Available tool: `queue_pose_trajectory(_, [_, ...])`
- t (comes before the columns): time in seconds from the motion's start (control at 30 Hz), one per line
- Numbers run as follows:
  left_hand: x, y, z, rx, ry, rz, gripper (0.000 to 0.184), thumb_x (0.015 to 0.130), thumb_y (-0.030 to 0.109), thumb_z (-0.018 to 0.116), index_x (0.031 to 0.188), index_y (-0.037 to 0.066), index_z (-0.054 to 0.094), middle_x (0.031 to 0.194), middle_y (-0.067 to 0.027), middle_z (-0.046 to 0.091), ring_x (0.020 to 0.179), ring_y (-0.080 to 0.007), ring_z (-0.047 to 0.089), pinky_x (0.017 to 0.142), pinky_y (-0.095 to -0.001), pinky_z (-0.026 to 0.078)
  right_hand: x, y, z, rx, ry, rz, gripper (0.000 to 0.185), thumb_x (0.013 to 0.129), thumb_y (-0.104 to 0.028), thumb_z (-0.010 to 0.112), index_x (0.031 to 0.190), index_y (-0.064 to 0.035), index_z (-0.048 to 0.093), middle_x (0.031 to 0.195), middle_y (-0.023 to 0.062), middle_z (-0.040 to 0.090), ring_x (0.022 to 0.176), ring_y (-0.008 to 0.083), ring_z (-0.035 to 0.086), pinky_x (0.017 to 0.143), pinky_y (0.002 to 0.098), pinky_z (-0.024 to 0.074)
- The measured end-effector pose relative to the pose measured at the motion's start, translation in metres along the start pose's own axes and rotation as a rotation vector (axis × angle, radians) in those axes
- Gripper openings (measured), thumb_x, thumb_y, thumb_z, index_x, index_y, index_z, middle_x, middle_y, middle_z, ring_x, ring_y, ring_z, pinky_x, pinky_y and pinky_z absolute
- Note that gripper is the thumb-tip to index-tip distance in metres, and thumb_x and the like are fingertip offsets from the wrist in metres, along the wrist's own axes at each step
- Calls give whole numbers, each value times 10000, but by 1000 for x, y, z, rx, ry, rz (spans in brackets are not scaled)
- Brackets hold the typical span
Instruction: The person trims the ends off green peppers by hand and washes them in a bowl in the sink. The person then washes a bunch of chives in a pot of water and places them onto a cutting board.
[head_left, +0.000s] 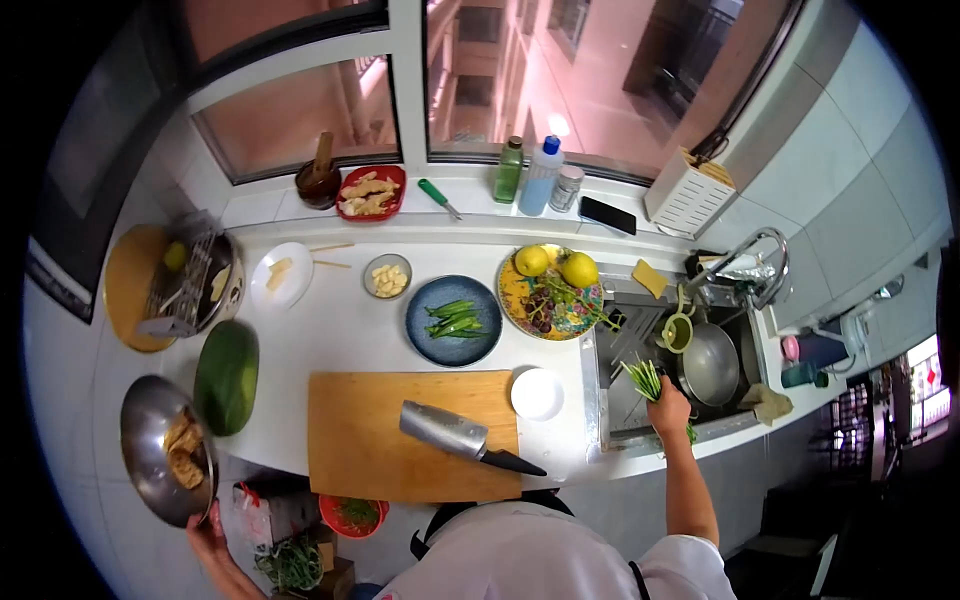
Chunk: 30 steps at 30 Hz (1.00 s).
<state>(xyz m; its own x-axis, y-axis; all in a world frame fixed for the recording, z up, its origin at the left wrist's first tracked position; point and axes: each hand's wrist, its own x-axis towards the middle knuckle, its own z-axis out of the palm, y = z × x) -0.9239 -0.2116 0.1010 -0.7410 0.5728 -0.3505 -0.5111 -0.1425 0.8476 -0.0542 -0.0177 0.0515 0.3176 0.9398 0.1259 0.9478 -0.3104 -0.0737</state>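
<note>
My left hand (207, 535) grips the lower rim of a metal bowl (145, 440), tilted at the counter's left end. Several brown food pieces (185, 450) lie in the bowl. Over the front of the sink (610, 430), my right hand (670, 408) is closed around a bunch of green stalks (642, 377); the pale cut ends point up and left, with a little green showing below the hand. A metal basin (708, 362) and a green strainer-like cup (677, 332) sit in the sink. Between my hands, a cleaver (445, 428) rests on a wooden cutting board (350, 430).
Behind the board stand a blue plate of green peppers (420, 340), a white bowl (538, 394) and a patterned fruit plate (515, 310). A large green melon (226, 378) lies beside the metal bowl. The cleaver's black handle (515, 462) juts past the board's right edge. A faucet (775, 265) arches behind the sink.
</note>
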Motion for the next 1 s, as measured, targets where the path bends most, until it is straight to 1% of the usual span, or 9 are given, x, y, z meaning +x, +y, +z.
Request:
queue_pose_trajectory(0.13, [-75,-29,70,36,-85,-108,282,682,64,545,928,-73,550,1015,-204,609,855,-368,631,793,-385,557,8,6,6,61,-20,-6,223,710,-150,596,903,-92,499,764,177,611,716,398,587,609,500,448])
queue_pose_trajectory(0.23, [-96,-60,111,-8,-70,-196,117,689,17,520,786,-48,532,977,-220,605,892,-396,610,786,-500,546,11,15,7,80,-41,-17,261,706,-142,616,941,-87,517,749,179,612,721,403,587,623,492,455])
queue_pose_trajectory(0.4, [-102,-103,171,83,-168,-336,279,707,17,502,971,-75,501,1029,-211,586,943,-396,594,832,-509,522,9,34,-4,97,-33,-20,284,705,-149,634,957,-86,519,796,179,620,747,399,590,635,488,457])
queue_pose_trajectory(0.47, [-110,-113,203,55,-214,-353,224,741,20,481,914,-118,447,1033,-277,550,894,-397,604,831,-482,535,5,44,-12,156,28,-41,217,722,-153,611,900,-101,497,744,185,610,718,418,576,611,517,431])
queue_pose_trajectory(0.6, [-96,-134,227,54,-306,-425,208,749,38,490,895,-96,426,1020,-294,524,949,-470,557,885,-479,502,-6,55,-21,166,40,-3,252,725,-144,605,959,-96,526,735,207,605,711,435,570,618,526,430])
queue_pose_trajectory(0.67, [-75,-152,229,137,-239,-388,224,745,54,503,895,-92,425,998,-287,515,944,-473,551,874,-478,506,-15,59,-22,137,16,16,271,724,-144,622,976,-90,537,753,207,610,733,436,572,631,517,436])
queue_pose_trajectory(0.73, [-53,-169,229,153,-252,-390,129,757,47,467,813,-65,499,950,-258,574,816,-385,608,818,-475,535,-23,67,-16,205,97,23,283,719,-152,649,971,-85,538,771,204,615,758,434,574,643,507,438])
queue_pose_trajectory(0.87, [-45,-180,254,222,-365,-340,160,751,47,468,824,-89,511,879,-247,595,794,-371,618,805,-473,541,-33,62,-25,213,-4,80,297,721,-162,665,976,-81,538,799,205,621,784,427,576,650,492,440])
queue_pose_trajectory(1.0, [-35,-189,255,168,-336,-423,232,750,39,456,902,-133,491,957,-264,572,853,-386,601,847,-469,520,-33,58,-31,204,36,45,291,728,-164,664,975,-75,539,800,209,618,782,423,576,646,492,439])
